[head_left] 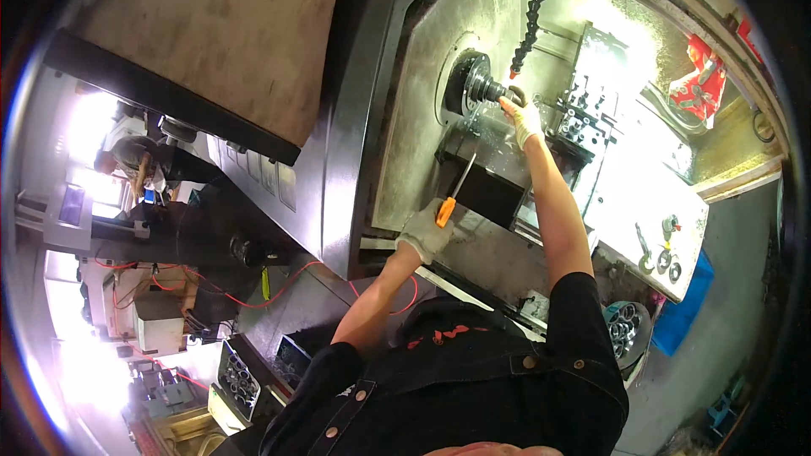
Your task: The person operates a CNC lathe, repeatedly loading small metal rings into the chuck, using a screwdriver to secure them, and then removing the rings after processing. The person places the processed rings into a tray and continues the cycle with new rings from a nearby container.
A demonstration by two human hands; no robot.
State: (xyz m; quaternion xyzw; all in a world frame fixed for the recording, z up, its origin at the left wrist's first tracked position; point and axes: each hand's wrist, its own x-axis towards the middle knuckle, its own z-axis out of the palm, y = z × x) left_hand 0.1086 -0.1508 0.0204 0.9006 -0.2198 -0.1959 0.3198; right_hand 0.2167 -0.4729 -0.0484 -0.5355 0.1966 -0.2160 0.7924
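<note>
1 dark piece [517,94], indistinct, at gloved right hand [525,122]

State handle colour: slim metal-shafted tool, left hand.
Orange handle, clearest in the head view.

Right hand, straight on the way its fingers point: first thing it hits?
Most likely the stepped metal part sticking out of the round dark chuck. The right hand has its fingertips right by the part's outer end; contact is unclear from this single view.
</note>
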